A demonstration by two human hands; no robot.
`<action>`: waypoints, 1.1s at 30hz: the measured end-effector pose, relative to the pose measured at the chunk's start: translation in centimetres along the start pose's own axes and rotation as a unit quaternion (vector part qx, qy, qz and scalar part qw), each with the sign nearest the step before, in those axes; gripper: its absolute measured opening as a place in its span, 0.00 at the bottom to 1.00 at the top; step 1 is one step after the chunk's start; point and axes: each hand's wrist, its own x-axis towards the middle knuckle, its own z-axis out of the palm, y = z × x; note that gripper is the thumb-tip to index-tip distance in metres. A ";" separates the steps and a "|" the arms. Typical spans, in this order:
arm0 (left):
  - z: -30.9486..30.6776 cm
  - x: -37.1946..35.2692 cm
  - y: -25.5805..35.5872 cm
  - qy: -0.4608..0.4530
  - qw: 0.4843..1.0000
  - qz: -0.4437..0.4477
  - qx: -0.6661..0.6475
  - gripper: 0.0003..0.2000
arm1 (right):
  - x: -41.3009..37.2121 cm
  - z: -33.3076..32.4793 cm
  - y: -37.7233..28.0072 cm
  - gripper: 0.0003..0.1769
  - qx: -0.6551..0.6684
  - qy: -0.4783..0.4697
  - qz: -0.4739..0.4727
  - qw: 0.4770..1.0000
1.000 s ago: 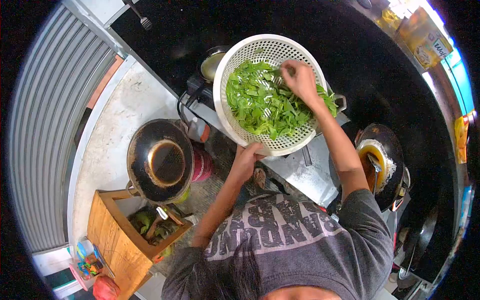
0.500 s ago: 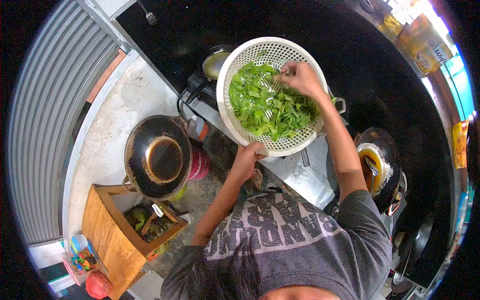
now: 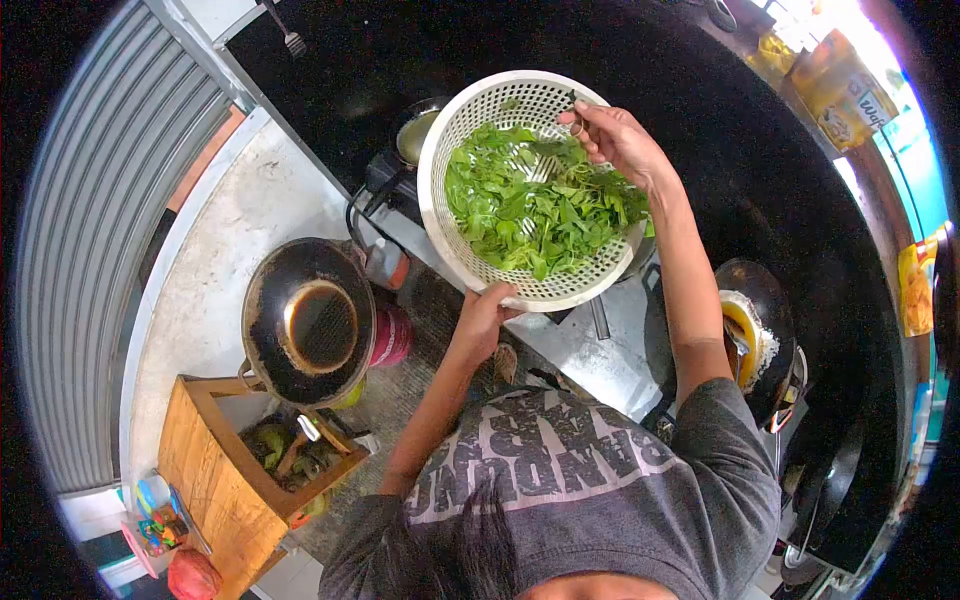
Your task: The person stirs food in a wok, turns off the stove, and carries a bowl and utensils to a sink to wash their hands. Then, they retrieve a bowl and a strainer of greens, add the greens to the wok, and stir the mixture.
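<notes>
A white plastic colander (image 3: 440, 240) tilts toward me, with chopped leafy greens (image 3: 500, 205) heaped along its lower and right side. My left hand (image 3: 483, 322) is closed on its near rim. Over the colander's far right side, my right hand (image 3: 622, 145) is raised with thumb and fingers pinched together. A small dark green leaf (image 3: 573, 98) shows at its fingertips. The holes of the colander are visible through gaps in the greens.
A black wok (image 3: 345, 345) with dark liquid stands at left, above an open wooden box (image 3: 225, 480). Behind the colander sits a small pan (image 3: 415, 135) with pale liquid. At right is another wok (image 3: 765, 275) containing brown liquid. A fork (image 3: 293, 42) lies at far left.
My right hand has risen from the greens toward the colander's upper right rim, holding a small leaf. The colander has shifted slightly left in view; my left hand keeps its rim.
</notes>
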 end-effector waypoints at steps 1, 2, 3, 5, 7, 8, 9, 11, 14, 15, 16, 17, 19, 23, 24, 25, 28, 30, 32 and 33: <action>0.4 -0.3 0.3 0.000 1.000 0.005 0.002 0.25 | 0.0 -0.2 0.0 0.17 0.006 -0.011 0.002 1.000; 0.7 -0.4 0.5 0.001 1.000 0.009 0.003 0.25 | 0.1 -0.3 0.1 0.17 0.013 -0.022 0.005 1.000; 0.7 -0.3 0.4 0.008 1.000 0.009 0.001 0.23 | 0.0 -0.3 0.3 0.16 -0.042 -0.008 -0.008 0.999; 0.8 -0.5 -0.1 0.024 1.000 0.009 -0.003 0.20 | -0.3 0.1 0.7 0.16 -0.152 0.019 -0.035 0.988; 1.1 -0.6 -0.1 0.027 0.999 0.017 -0.001 0.20 | 0.3 0.5 2.3 0.17 -0.224 0.030 -0.128 0.966; 1.1 -0.7 -0.1 0.028 0.999 0.020 0.001 0.20 | 0.6 0.9 3.2 0.17 -0.258 0.036 -0.174 0.950; 1.0 -0.6 -0.1 0.027 0.999 0.018 0.005 0.20 | 1.0 1.1 3.8 0.15 -0.241 0.019 -0.158 0.957; 0.7 -0.4 -0.2 0.024 1.000 0.014 0.013 0.20 | 1.6 2.0 4.9 0.14 -0.285 0.035 -0.103 0.952; 0.7 -0.3 -0.3 0.036 0.999 0.015 0.001 0.20 | 2.2 3.9 7.0 0.14 -0.381 0.075 -0.136 0.911; 0.7 -0.4 -0.3 0.034 0.999 0.016 0.005 0.20 | 1.7 4.8 6.2 0.14 -0.423 0.063 -0.130 0.895; 0.7 -0.4 -0.3 0.032 0.999 0.016 0.009 0.21 | 1.6 5.4 5.9 0.15 -0.464 0.050 -0.124 0.876; 0.7 -0.4 -0.2 0.030 0.999 0.017 0.013 0.21 | 1.8 5.9 6.1 0.14 -0.470 0.054 -0.136 0.871; 0.9 -0.4 -0.1 0.029 0.999 0.018 0.002 0.22 | 2.2 6.5 6.8 0.14 -0.480 0.064 -0.162 0.860; 1.2 -0.6 0.7 0.021 1.000 0.015 0.004 0.24 | 4.0 5.3 7.5 0.11 -0.451 0.074 -0.180 0.871; 0.9 -0.3 0.5 0.019 1.000 0.014 0.004 0.24 | 3.2 5.3 5.4 0.11 -0.429 0.068 -0.159 0.887; 1.2 0.1 -0.4 0.016 1.000 0.013 0.005 0.24 | 3.0 3.6 5.3 0.11 -0.367 0.058 -0.168 0.913; 1.3 0.2 -0.8 -0.001 1.000 0.027 -0.009 0.25 | 1.8 1.9 2.7 0.09 -0.205 -0.017 -0.063 0.977; 1.4 0.3 -0.8 -0.002 1.000 0.030 -0.006 0.24 | 0.9 1.6 1.5 0.08 -0.131 -0.055 -0.020 0.990; 1.2 0.5 -0.9 0.013 1.000 0.018 0.015 0.24 | 0.7 0.9 1.5 0.08 -0.128 -0.059 -0.012 0.990; 1.2 0.4 -0.9 0.018 1.000 0.015 0.018 0.24 | 0.6 0.7 1.5 0.08 -0.127 -0.061 -0.009 0.990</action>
